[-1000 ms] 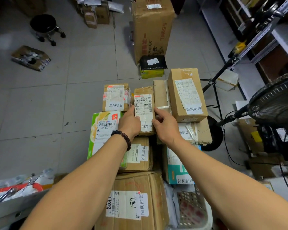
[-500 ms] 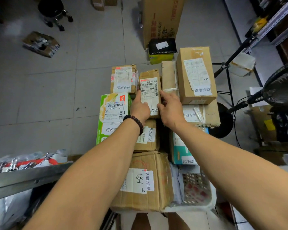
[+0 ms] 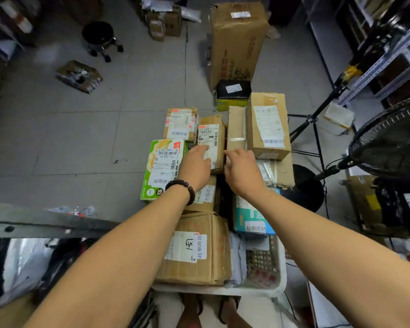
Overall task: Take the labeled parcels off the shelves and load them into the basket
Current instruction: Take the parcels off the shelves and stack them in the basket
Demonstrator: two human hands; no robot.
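Both hands have loosened since 0.5 s ago: the left hand (image 3: 195,168) now lies flat and open on the narrow cardboard parcel (image 3: 211,143), fingers on its glossy white label, while the right hand (image 3: 243,172) hovers just beside it, fingers spread, holding nothing. That creased, rectangular brown parcel sits atop stacked boxes heaped in the white perforated plastic basket (image 3: 273,286), unmoved between frames.

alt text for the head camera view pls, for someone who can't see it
Seen from above, a person's left hand rests on a small labeled cardboard parcel atop a pile of parcels heaped over a white basket, while the right hand hovers open beside it. More boxes, a stool and a fan stand on the tiled floor around.
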